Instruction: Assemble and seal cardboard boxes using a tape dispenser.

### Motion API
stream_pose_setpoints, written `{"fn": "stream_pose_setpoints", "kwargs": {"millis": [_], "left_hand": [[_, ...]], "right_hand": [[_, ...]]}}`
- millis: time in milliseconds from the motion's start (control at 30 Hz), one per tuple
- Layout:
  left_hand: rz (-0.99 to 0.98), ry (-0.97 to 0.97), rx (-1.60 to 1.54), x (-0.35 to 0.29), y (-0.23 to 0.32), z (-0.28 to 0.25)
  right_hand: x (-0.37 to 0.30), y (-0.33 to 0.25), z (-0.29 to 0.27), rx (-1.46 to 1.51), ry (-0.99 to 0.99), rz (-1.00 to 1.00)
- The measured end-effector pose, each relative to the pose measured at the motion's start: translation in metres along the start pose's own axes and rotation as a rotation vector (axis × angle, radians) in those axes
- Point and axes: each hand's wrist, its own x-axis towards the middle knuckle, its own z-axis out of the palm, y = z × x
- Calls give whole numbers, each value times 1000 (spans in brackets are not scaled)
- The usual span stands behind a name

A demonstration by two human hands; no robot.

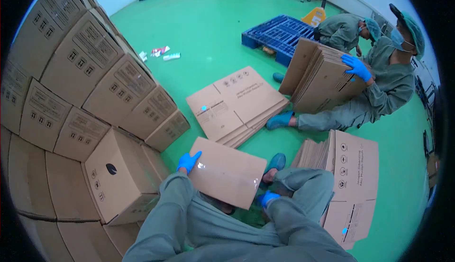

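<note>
A brown cardboard box (pixel 226 172) stands tilted between my knees, a plain face turned up, with shiny patches near its left and right edges. My left hand (pixel 189 161), in a blue glove, grips its upper left edge. Close by the lower right edge, my right hand (pixel 268 198), also gloved in blue, is curled closed. What its fingers hold, if anything, is hidden. Beside my right leg leans a row of flattened cartons (pixel 353 167). Beyond the box lies a pile of flat cartons (pixel 237 101).
Stacked closed boxes (pixel 90 58) rise along the left. At right, a seated co-worker (pixel 388 82) holds a bundle of flattened cartons (pixel 327 74); another person (pixel 343 32) bends behind. Farther back are a blue pallet (pixel 279 32), a yellow pallet jack (pixel 314 16) and small litter (pixel 160 51).
</note>
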Motion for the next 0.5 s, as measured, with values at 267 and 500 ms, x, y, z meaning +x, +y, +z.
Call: {"fn": "stream_pose_setpoints", "kwargs": {"millis": [267, 500], "left_hand": [[78, 85, 8, -6, 13, 7], [214, -35, 146, -166, 143, -98]], "right_hand": [[-77, 18, -112, 2133, 200, -394], [-93, 11, -99, 2098, 129, -790]]}}
